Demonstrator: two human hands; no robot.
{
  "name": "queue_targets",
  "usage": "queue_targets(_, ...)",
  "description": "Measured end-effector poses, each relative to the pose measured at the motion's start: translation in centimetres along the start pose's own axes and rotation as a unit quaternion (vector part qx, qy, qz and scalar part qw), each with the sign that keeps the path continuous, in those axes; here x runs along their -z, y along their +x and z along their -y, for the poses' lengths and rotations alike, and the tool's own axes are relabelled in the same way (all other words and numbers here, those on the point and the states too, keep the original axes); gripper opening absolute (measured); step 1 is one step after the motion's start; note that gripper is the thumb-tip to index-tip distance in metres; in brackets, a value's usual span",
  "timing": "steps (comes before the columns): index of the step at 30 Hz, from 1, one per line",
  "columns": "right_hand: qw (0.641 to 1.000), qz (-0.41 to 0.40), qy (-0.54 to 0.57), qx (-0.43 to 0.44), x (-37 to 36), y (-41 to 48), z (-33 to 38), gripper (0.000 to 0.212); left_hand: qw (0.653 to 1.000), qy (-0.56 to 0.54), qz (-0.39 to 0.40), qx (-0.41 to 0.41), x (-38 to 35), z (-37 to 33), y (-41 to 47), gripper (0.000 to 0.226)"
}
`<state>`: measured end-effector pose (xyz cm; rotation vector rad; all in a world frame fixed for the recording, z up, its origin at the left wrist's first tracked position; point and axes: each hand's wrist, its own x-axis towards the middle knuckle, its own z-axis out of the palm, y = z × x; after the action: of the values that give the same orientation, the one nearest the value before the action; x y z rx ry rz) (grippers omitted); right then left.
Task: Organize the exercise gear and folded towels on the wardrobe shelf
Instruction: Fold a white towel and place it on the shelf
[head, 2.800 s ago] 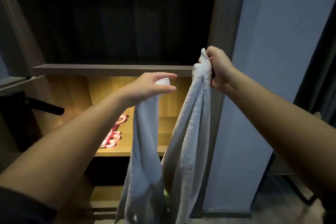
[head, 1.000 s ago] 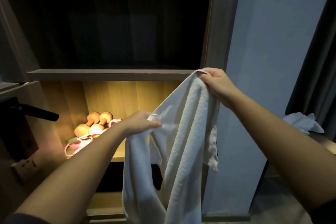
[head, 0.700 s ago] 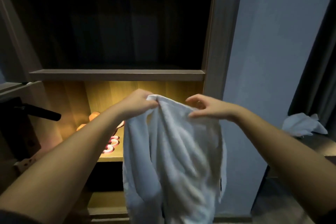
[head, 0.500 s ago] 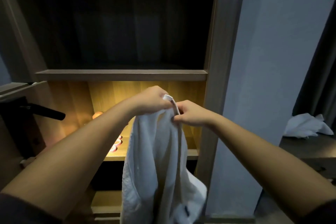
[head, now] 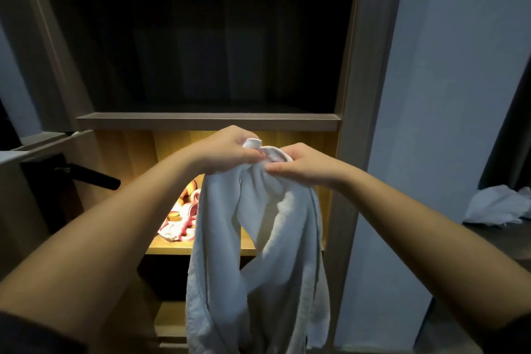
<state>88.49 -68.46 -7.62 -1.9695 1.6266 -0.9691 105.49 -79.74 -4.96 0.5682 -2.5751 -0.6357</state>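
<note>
Folding in mid-air, in front of the wardrobe: left hand point(head: 230, 149) pinching one top corner of the white towel point(head: 258, 253), right hand point(head: 298, 165) pinching the other, both closed tight on the cloth and nearly touching at frame centre. Towel hanging straight down toward 6 o'clock in a loose doubled drape, its lower end running out of the frame.

Doing this step well, by judgement: matching the two corners exactly before letting either grip slacken; sliding one hand down the joined edge to square the hem; giving a light shake to drop the twist showing at 5 o'clock from the hands, where one layer is bunching over the other. Avoiding a hurried second fold while the layers are uneven, since thick terry tends to hold a crooked crease.

Waiting behind the towel at 9 o'clock from its middle: the exercise gear point(head: 184, 218), a small heap of orange, pink and white pieces on the lit shelf point(head: 169, 250), partly hidden by the cloth. Keeping the hanging end clear of that heap while lowering. Placing the finished fold probably on the shelf's bare side, toward 3 o'clock of the gear.

Lying well apart at 3 o'clock in the frame: another white cloth point(head: 500, 208), crumpled on a dark surface, likely needing folding too.
</note>
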Motion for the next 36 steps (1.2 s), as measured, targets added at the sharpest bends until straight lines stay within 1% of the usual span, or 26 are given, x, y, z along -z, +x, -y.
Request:
queue_targets(3, 0.998, 0.042, 0.027, -0.042, 1.0, 0.3, 0.5, 0.02, 1.0, 0.001, 0.0, 0.003, 0.1, -0.6, 0.3, 0.027)
queue_targets(5, 0.995, 0.061, 0.031, -0.075, 0.7, 0.4, 0.5, 0.009, 1.0, -0.004, -0.023, 0.02, 0.1, -0.4, 0.4, 0.028)
queue_targets(6, 0.994, 0.055, 0.022, -0.092, 0.4, 0.4, 0.4, 0.009, 0.999, -0.011, -0.04, 0.035, 0.1, -0.1, 0.5, 0.032)
queue_targets(7, 0.994, 0.044, 0.005, -0.104, 0.0, 0.4, 0.2, 0.015, 0.997, -0.011, -0.061, 0.056, 0.1, 0.2, 0.5, 0.039)
queue_targets(9, 0.991, 0.037, -0.046, -0.117, -0.5, 0.1, -0.1, 0.034, 0.991, 0.014, -0.093, 0.098, 0.0, 1.0, 0.4, 0.046)
queue_targets(10, 0.991, 0.04, -0.059, -0.114, -0.5, -0.1, -0.1, 0.035, 0.989, 0.024, -0.093, 0.112, -0.1, 1.4, 0.4, 0.044)
queue_targets(11, 0.993, 0.042, -0.05, -0.103, -0.3, -0.3, 0.1, 0.03, 0.989, 0.022, -0.082, 0.121, -0.2, 1.7, 0.4, 0.042)
queue_targets(13, 0.998, 0.009, 0.031, -0.059, 0.3, -0.7, 0.5, 0.016, 0.989, -0.013, -0.055, 0.138, -0.5, 2.0, 0.3, 0.044)
queue_targets(14, 0.995, -0.018, 0.086, -0.037, 0.6, -0.8, 0.7, 0.014, 0.986, -0.039, -0.058, 0.149, -0.6, 2.0, 0.2, 0.044)
queue_targets(15, 0.99, -0.041, 0.134, -0.021, 0.9, -0.8, 0.9, 0.015, 0.982, -0.067, -0.075, 0.16, -0.7, 1.9, 0.2, 0.043)
queue_targets(17, 0.98, -0.082, 0.183, -0.008, 0.6, -0.5, 1.2, 0.019, 0.966, -0.134, -0.134, 0.175, -1.2, 1.3, 0.5, 0.041)
queue_targets(19, 0.962, -0.141, 0.232, -0.008, -0.7, 0.1, 1.7, 0.023, 0.946, -0.217, -0.176, 0.164, -1.8, 0.2, 0.9, 0.041)
queue_targets(21, 0.936, -0.193, 0.293, -0.024, -1.7, 0.8, 2.3, 0.028, 0.929, -0.283, -0.191, 0.146, -2.4, -1.0, 1.0, 0.039)
queue_targets(22, 0.933, -0.199, 0.298, -0.032, -2.0, 0.9, 2.6, 0.031, 0.924, -0.302, -0.188, 0.139, -2.6, -1.5, 1.0, 0.038)
queue_targets(24, 0.954, -0.171, 0.24, -0.048, -2.2, 0.7, 2.7, 0.037, 0.928, -0.298, -0.179, 0.135, -2.7, -1.6, 0.7, 0.04)
queue_targets(26, 0.975, -0.139, 0.167, -0.051, -2.1, 0.5, 2.5, 0.029, 0.941, -0.257, -0.175, 0.132, -2.6, -1.0, 0.6, 0.04)
queue_targets(27, 0.977, -0.139, 0.154, -0.045, -1.9, 0.3, 2.5, 0.024, 0.945, -0.242, -0.177, 0.13, -2.6, -0.5, 0.5, 0.039)
queue_targets(28, 0.975, -0.144, 0.163, -0.033, -1.6, 0.1, 2.5, 0.021, 0.946, -0.235, -0.18, 0.131, -2.5, -0.1, 0.4, 0.039)
queue_targets(30, 0.961, -0.128, 0.245, 0.005, -1.1, -0.5, 2.7, 0.02, 0.944, -0.235, -0.185, 0.137, -2.3, 0.7, 0.5, 0.039)
queue_targets(32, 0.936, -0.067, 0.345, 0.035, -0.6, -1.1, 3.0, 0.02, 0.939, -0.243, -0.192, 0.147, -1.8, 1.3, 0.8, 0.036)
queue_targets(33, 0.924, -0.041, 0.378, 0.041, -0.4, -1.3, 3.2, 0.02, 0.936, -0.248, -0.198, 0.153, -1.4, 1.4, 0.9, 0.032)
queue_targets(34, 0.919, -0.026, 0.391, 0.041, -0.3, -1.4, 3.4, 0.019, 0.934, -0.245, -0.205, 0.158, -1.0, 1.5, 1.0, 0.028)
queue_targets(36, 0.929, -0.025, 0.367, 0.03, -0.4, -1.1, 3.6, 0.017, 0.942, -0.213, -0.21, 0.154, -0.5, 1.5, 1.1, 0.022)
